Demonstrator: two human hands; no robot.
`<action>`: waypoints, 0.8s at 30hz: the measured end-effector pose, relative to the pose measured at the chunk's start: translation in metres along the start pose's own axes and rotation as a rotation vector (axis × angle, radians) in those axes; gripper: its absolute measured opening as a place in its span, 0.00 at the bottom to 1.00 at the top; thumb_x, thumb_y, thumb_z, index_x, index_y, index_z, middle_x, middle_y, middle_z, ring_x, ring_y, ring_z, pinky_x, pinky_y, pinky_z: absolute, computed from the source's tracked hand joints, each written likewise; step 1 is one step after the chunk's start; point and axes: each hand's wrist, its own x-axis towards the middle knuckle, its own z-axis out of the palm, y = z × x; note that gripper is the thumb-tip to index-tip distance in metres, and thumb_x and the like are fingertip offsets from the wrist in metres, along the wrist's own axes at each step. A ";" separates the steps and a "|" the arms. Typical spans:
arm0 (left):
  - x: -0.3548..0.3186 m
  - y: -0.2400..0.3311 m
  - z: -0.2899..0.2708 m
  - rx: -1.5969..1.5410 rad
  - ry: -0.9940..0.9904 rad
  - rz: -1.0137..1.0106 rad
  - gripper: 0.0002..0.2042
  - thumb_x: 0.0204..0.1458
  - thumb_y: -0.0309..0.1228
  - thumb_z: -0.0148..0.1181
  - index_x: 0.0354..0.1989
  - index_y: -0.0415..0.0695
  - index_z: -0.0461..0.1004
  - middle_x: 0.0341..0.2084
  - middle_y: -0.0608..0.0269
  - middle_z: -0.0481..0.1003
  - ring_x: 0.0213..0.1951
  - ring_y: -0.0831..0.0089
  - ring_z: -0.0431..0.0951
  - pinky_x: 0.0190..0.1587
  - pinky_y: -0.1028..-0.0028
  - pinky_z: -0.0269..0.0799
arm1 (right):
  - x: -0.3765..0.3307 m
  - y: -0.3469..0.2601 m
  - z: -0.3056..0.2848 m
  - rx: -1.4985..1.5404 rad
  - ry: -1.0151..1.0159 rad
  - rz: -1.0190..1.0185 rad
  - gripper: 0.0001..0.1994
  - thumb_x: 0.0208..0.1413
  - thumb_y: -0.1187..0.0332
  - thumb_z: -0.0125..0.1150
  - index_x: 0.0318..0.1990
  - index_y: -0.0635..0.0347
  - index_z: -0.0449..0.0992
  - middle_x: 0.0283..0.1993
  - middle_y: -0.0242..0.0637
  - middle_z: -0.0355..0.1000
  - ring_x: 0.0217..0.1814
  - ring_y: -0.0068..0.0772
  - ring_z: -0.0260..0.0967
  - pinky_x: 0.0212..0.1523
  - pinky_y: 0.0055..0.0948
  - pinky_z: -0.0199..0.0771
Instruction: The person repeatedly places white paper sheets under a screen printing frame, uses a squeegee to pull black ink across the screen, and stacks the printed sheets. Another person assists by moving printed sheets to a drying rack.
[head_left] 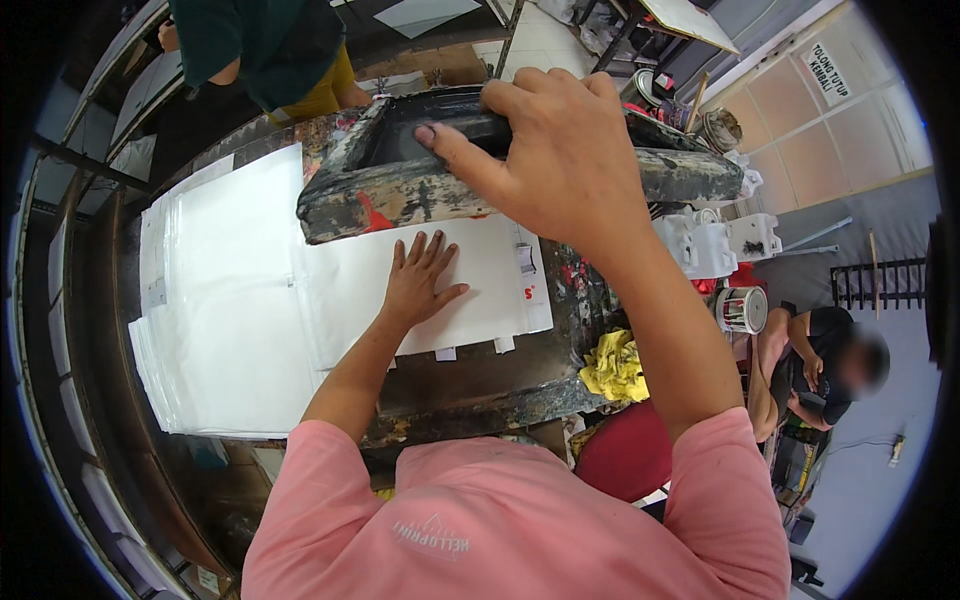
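A paint-stained wooden screen-printing frame (400,200) is raised at a tilt over the far part of the worktable. My right hand (565,150) reaches over its near side and closes round a dark bar inside it, apparently a squeegee (485,132); my fingers hide most of this bar. Dark ink marks my thumb. Below the frame, my left hand (420,285) lies flat with fingers spread on a white paper piece (350,290). Coloured print shows near that piece's right end.
A stack of white paper (220,310) covers the table's left side. A crumpled yellow cloth (614,365) lies at the right edge. White plastic containers (705,245) and a paint tub (741,309) stand farther right. One person (265,45) stands across the table; another (820,365) sits at right.
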 end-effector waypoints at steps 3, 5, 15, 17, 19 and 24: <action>0.002 0.002 -0.001 -0.019 0.007 0.003 0.41 0.65 0.68 0.49 0.79 0.53 0.63 0.80 0.52 0.55 0.81 0.44 0.51 0.78 0.35 0.44 | 0.001 0.001 0.005 0.001 0.042 -0.023 0.29 0.59 0.38 0.66 0.35 0.61 0.87 0.31 0.40 0.78 0.40 0.42 0.75 0.49 0.46 0.64; 0.004 0.002 0.001 -0.011 0.030 0.014 0.41 0.65 0.68 0.48 0.78 0.52 0.64 0.80 0.51 0.56 0.80 0.44 0.52 0.77 0.34 0.45 | 0.001 0.001 0.006 0.000 0.057 -0.043 0.29 0.58 0.38 0.68 0.36 0.61 0.86 0.31 0.40 0.77 0.38 0.43 0.75 0.48 0.45 0.63; 0.119 -0.013 -0.027 -1.078 0.489 0.038 0.23 0.64 0.41 0.66 0.63 0.43 0.76 0.62 0.46 0.75 0.62 0.50 0.75 0.64 0.52 0.71 | 0.011 0.000 0.002 0.008 -0.013 -0.009 0.30 0.59 0.37 0.65 0.33 0.61 0.86 0.32 0.40 0.76 0.40 0.42 0.74 0.48 0.46 0.63; 0.149 -0.008 -0.027 -1.297 0.578 0.081 0.23 0.64 0.41 0.66 0.63 0.43 0.76 0.62 0.47 0.75 0.63 0.50 0.74 0.65 0.52 0.71 | 0.011 0.001 0.002 0.022 -0.020 0.006 0.30 0.58 0.38 0.65 0.32 0.61 0.86 0.31 0.40 0.76 0.40 0.42 0.74 0.48 0.46 0.62; 0.167 -0.003 -0.027 -1.341 0.597 0.070 0.23 0.64 0.41 0.66 0.64 0.43 0.76 0.62 0.47 0.75 0.63 0.51 0.74 0.66 0.52 0.70 | 0.011 0.004 0.001 0.028 0.026 -0.015 0.28 0.57 0.39 0.68 0.32 0.61 0.86 0.30 0.40 0.76 0.36 0.43 0.73 0.46 0.44 0.61; 0.164 -0.010 -0.019 -1.242 0.556 -0.013 0.23 0.64 0.42 0.66 0.64 0.44 0.76 0.63 0.49 0.74 0.65 0.52 0.73 0.68 0.52 0.68 | 0.008 0.002 0.000 0.014 -0.035 0.040 0.29 0.56 0.37 0.66 0.35 0.60 0.88 0.33 0.42 0.80 0.42 0.44 0.76 0.49 0.46 0.64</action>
